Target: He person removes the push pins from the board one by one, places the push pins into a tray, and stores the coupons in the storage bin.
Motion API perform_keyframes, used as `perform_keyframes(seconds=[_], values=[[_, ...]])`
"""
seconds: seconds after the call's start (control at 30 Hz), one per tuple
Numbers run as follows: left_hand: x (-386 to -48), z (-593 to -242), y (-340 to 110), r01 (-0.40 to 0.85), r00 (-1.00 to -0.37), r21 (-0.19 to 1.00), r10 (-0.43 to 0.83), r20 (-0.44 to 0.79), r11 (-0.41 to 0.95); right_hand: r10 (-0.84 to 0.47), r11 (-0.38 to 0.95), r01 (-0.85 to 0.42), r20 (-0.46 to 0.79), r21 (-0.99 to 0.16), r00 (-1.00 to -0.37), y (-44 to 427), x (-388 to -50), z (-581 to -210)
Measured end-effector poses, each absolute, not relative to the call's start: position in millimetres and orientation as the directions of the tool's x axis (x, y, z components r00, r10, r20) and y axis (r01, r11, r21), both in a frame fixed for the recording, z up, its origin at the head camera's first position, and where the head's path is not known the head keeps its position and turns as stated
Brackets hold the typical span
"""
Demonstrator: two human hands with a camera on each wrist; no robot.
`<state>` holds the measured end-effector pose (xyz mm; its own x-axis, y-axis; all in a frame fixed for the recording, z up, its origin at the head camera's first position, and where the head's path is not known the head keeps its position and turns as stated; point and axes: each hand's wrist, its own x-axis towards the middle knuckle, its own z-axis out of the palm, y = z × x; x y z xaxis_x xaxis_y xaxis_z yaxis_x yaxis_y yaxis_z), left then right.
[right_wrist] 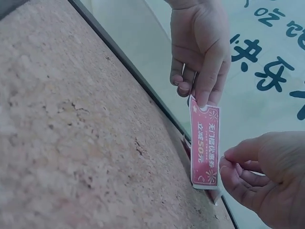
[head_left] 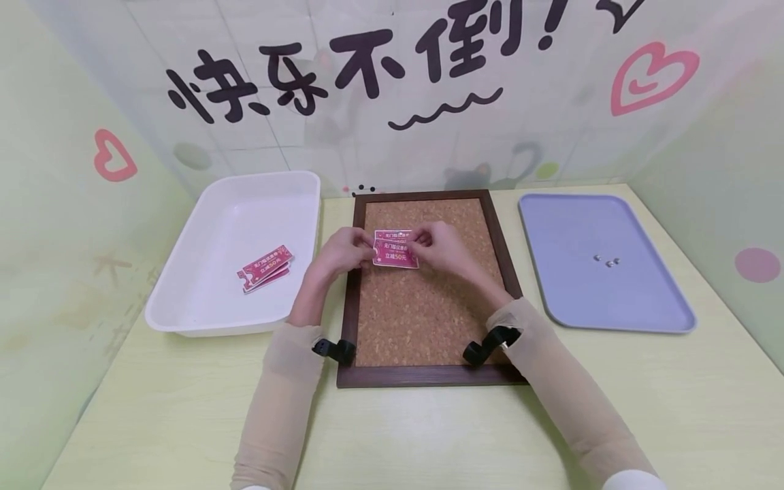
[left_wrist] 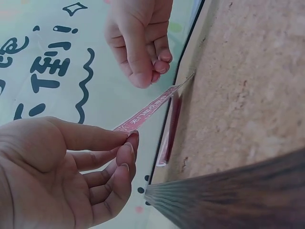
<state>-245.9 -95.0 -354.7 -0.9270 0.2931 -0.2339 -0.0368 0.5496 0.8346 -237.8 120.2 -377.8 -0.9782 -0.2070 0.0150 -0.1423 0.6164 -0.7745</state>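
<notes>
My left hand (head_left: 346,253) pinches the left end of a pink coupon (head_left: 392,254) between thumb and fingers, over the upper part of the cork board (head_left: 422,313). Another coupon (head_left: 392,235) lies on the cork just behind it. In the left wrist view the held coupon (left_wrist: 147,112) slopes, its far end close to the cork. My right hand (head_left: 442,248) is at the coupon's right end with fingers curled. Thumb and fingertip of this hand (right_wrist: 267,176) meet beside the coupon (right_wrist: 205,148) in the right wrist view; nothing shows clearly between them.
At the left, a white tray (head_left: 184,272) holds several pink coupons (head_left: 265,269). To the right stands a blue-grey tray (head_left: 606,299) with several small silvery pieces (head_left: 609,263). A dark wooden frame (head_left: 422,376) edges the board. A printed wall rises behind.
</notes>
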Motion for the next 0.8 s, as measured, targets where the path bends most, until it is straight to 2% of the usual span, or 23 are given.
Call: perform_keyframes(seconds=[0.23,0.8], values=[[-240.4,-343.3,-100.1,0.008,-0.932,0.847,0.31,-0.186,0.532,-0.23,0.609,-0.205,0.076,-0.767,-0.97,131.0,-228.6,-372.5],[-233.5,-328.4,-123.6,0.063,-0.946,0.865,0.305,-0.107,0.498,-0.157,0.616,-0.253,0.198,-0.746,-0.968,172.4,-213.6,-363.9]])
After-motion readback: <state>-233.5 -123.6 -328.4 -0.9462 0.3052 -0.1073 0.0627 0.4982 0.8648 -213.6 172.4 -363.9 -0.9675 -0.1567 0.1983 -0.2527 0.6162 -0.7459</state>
